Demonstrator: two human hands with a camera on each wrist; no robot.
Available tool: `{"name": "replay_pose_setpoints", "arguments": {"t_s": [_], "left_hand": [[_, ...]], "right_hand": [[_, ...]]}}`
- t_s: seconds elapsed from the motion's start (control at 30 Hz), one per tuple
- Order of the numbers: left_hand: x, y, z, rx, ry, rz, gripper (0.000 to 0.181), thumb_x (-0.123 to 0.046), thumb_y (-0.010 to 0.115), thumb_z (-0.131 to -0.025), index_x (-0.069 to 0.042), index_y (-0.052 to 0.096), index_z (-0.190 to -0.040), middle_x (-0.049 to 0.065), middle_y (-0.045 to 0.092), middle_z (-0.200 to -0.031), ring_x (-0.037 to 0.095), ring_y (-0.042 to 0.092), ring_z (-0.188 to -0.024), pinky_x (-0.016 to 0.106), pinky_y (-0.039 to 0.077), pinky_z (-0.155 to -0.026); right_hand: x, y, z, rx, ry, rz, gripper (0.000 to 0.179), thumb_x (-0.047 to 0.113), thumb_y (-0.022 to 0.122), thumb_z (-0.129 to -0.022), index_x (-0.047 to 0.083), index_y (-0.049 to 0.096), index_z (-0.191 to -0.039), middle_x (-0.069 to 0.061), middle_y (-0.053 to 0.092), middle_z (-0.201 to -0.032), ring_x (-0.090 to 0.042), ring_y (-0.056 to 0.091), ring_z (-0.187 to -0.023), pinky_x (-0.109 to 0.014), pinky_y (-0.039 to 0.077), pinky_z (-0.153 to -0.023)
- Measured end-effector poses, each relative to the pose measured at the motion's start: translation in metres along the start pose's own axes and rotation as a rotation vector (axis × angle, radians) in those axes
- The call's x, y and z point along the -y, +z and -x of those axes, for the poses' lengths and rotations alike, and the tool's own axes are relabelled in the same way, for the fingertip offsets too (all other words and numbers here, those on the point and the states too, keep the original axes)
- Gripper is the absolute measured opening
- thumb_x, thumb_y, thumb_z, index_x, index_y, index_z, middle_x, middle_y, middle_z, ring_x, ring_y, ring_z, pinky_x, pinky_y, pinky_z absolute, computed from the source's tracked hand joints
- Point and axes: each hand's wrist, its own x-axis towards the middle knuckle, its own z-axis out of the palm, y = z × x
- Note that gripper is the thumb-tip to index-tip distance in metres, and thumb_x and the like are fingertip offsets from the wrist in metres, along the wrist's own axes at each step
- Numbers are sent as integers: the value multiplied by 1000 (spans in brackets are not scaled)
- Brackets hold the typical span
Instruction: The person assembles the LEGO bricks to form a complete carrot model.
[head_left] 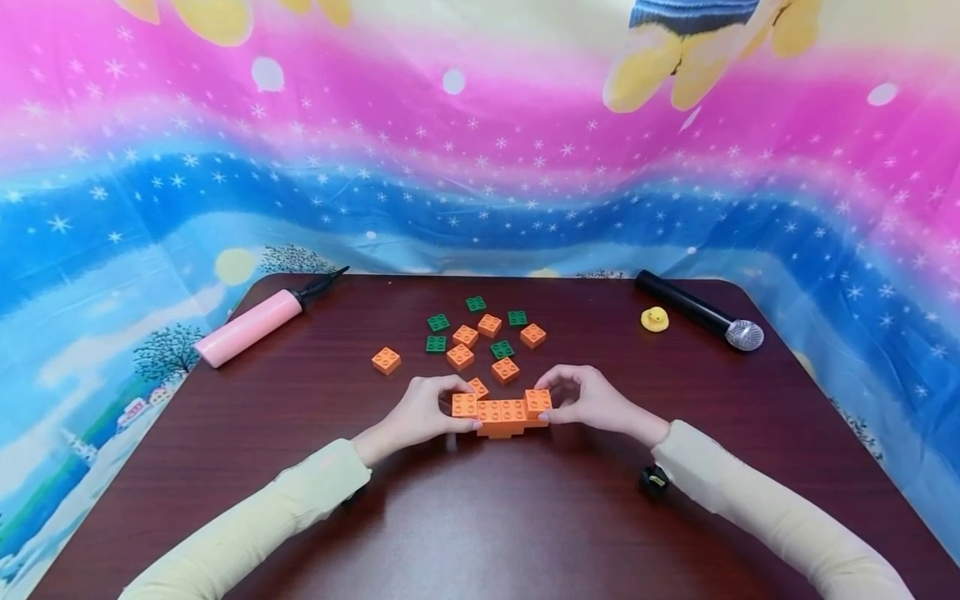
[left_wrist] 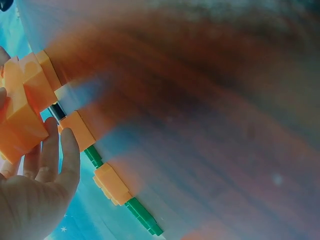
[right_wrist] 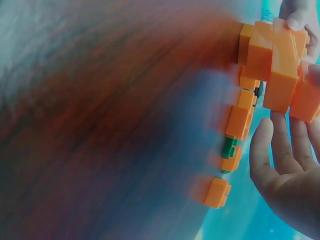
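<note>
An orange toy-brick build (head_left: pixel 500 414) stands on the table in front of the person, a narrow base with wider bricks stacked above. At its left end my left hand (head_left: pixel 415 414) pinches a square orange brick (head_left: pixel 464 406) between thumb and fingers. The right hand (head_left: pixel 596 402) grips another square orange brick (head_left: pixel 537 402), which sits raised on the build's right end. Both wrist views show the stepped underside of the build (left_wrist: pixel 22 125) up close, with the other fingers of the left hand (left_wrist: pixel 35 200) and right hand (right_wrist: pixel 295 190) extended below it.
Loose orange bricks (head_left: pixel 461 357) and flat green bricks (head_left: pixel 502 349) lie scattered just beyond the build. A pink hand pump (head_left: pixel 251 327) lies at the far left. At the far right are a black microphone (head_left: pixel 693 307) and a yellow rubber duck (head_left: pixel 655 319). A printed cloth (head_left: pixel 480 192) hangs behind the table.
</note>
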Motion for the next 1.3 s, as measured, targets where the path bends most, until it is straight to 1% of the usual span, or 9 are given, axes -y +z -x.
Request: {"name": "replay_pose_setpoints", "arguments": {"t_s": [0.17, 0.27, 0.33, 0.43, 0.53, 0.73, 0.93, 1.07, 1.3], "left_hand": [[2, 1, -1, -2, -6, -10, 39, -34, 83, -73, -15, 68, -103, -3, 70, -100, 11, 62, -89, 35, 53, -82], [3, 1, -1, -1, -11, -9, 39, -33, 83, -73, -15, 68, -104, -3, 70, -100, 11, 62, -88, 34, 53, -81], [3, 1, -2, -3, -9, -10, 39, -33, 83, -73, -14, 68, -104, -2, 70, -100, 11, 62, -88, 34, 53, -81], [2, 1, -1, -3, -9, -7, 39, -34, 83, -73, -14, 68, -104, -2, 70, -100, 11, 62, -88, 35, 53, -81], [2, 1, -1, -4, -5, -4, 39, -34, 82, -73, -14, 68, -104, -2, 70, -100, 11, 62, -88, 35, 53, -80], [1, 1, -2, -8, -7, 17, 36, -32, 83, -73, -14, 68, -101, -2, 70, -99, 11, 62, -88, 35, 53, -80], [-1, 1, -1, 5, -29, 35, 35, -33, 83, -73, -15, 67, -98, -1, 70, -99, 11, 61, -86, 31, 53, -79], [-1, 1, -1, 8, -25, 35, 35, -34, 83, -73, -15, 66, -97, -1, 70, -98, 11, 61, -85, 30, 52, -77], [1, 0, -3, -5, -5, 21, 33, -34, 84, -71, -17, 68, -95, -4, 70, -96, 10, 60, -86, 31, 51, -78]], "right_hand": [[2, 2, 2, -8, -49, 97, 42, 19, 79, -78, 11, 67, -117, -5, 65, -110, -21, 62, -90, -30, 55, -72], [2, 3, 3, -11, -52, 130, 44, 21, 79, -79, 12, 67, -120, -4, 64, -110, -21, 60, -94, -29, 55, -75], [2, 3, 4, -7, -40, 126, 43, 22, 78, -79, 12, 67, -120, -4, 65, -112, -21, 60, -98, -31, 56, -77], [3, 4, 6, 3, -17, 112, 44, 25, 77, -81, 12, 66, -122, -5, 66, -120, -23, 60, -107, -36, 55, -85], [5, 5, 7, 16, -5, 93, 46, 27, 75, -83, 10, 64, -125, -8, 64, -126, -25, 62, -111, -38, 54, -87], [6, 6, 7, 36, 27, 4, 47, 24, 75, -83, 8, 62, -126, -14, 60, -130, -25, 68, -100, -30, 56, -81], [-1, 7, 5, 29, 43, -63, 44, 20, 76, -82, 6, 64, -121, -16, 63, -123, -21, 71, -89, -28, 56, -75], [-3, 7, 3, 21, 50, -48, 44, 19, 77, -81, 4, 65, -119, -16, 66, -118, -19, 72, -84, -27, 57, -72], [-4, 6, -2, 29, 28, -17, 42, 20, 79, -79, 3, 67, -115, -15, 67, -111, -19, 72, -85, -26, 57, -75]]}}
